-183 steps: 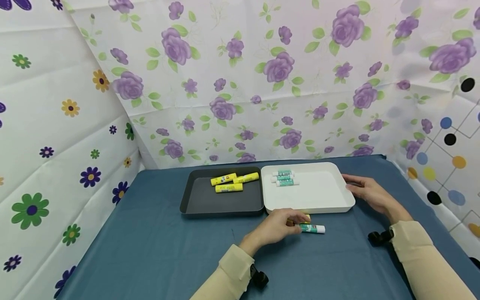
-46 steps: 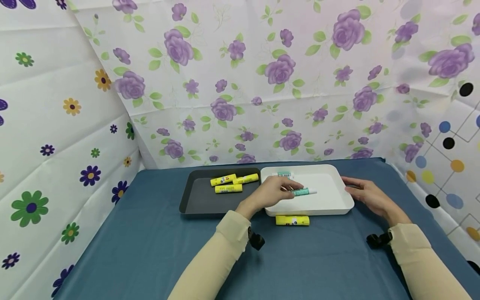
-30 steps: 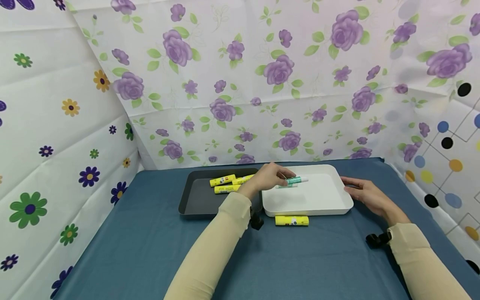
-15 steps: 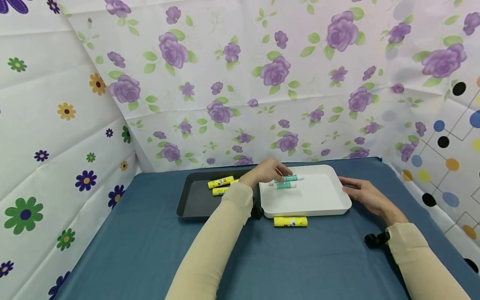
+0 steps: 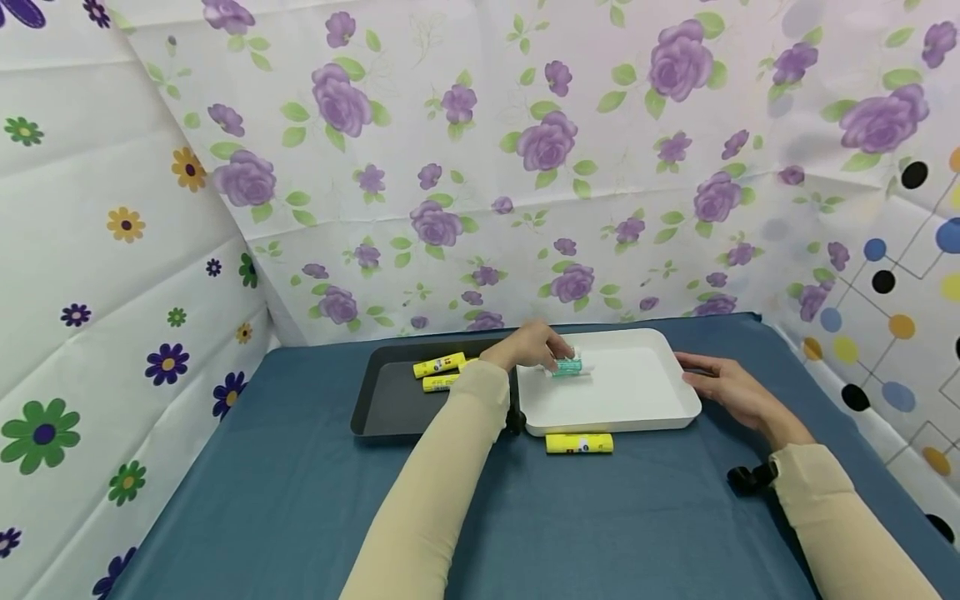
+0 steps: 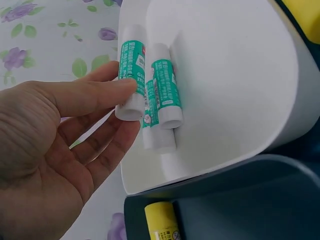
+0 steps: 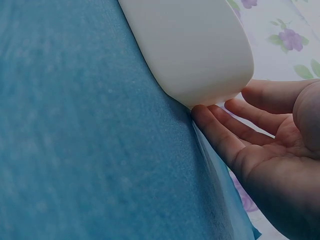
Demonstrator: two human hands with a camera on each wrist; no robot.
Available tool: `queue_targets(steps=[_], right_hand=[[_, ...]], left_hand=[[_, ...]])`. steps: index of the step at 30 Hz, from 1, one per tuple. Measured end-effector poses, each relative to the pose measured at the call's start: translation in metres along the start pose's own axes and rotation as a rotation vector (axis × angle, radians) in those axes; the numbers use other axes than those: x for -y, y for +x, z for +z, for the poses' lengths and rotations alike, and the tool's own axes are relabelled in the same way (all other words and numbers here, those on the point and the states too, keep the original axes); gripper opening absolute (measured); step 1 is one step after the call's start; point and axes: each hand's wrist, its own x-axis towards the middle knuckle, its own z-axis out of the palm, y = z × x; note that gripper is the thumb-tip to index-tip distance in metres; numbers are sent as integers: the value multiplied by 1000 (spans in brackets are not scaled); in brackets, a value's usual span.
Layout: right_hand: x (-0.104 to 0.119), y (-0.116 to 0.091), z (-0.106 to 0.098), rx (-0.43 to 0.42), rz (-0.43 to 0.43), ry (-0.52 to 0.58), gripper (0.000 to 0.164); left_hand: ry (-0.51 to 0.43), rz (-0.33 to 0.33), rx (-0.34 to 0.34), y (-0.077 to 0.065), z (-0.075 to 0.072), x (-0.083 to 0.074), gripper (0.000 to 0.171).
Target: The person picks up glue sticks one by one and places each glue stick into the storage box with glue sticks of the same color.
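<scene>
My left hand (image 5: 528, 347) is over the far left part of the white tray (image 5: 630, 400). In the left wrist view its thumb and fingers pinch a green-and-white glue stick (image 6: 132, 60). Right beside it, two more green glue sticks lie in the tray: one glue stick (image 6: 166, 85) on top, partly covering another glue stick (image 6: 159, 139). At the tray's right end my right hand (image 5: 738, 392) touches the outside of the wall with fairly straight fingers, the thumb near the rim and the other fingertips low, as the right wrist view shows.
A dark grey tray (image 5: 390, 417) adjoins the white one on the left. It holds several yellow glue sticks (image 5: 439, 364), partly hidden by my left arm. One yellow glue stick (image 5: 579, 443) lies on the blue cloth (image 5: 600, 525) before the white tray. Patterned sheets surround the table.
From in front of the white tray, my left hand has carried a green glue stick up into its far left part, beside the others. My right hand stays at the tray's right end.
</scene>
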Motion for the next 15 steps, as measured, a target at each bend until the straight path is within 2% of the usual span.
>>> queue_targets(steps=[15], right_hand=[[0, 0, 0, -1, -2, 5, 68]], left_hand=[[108, -87, -14, 7, 15, 3, 33]])
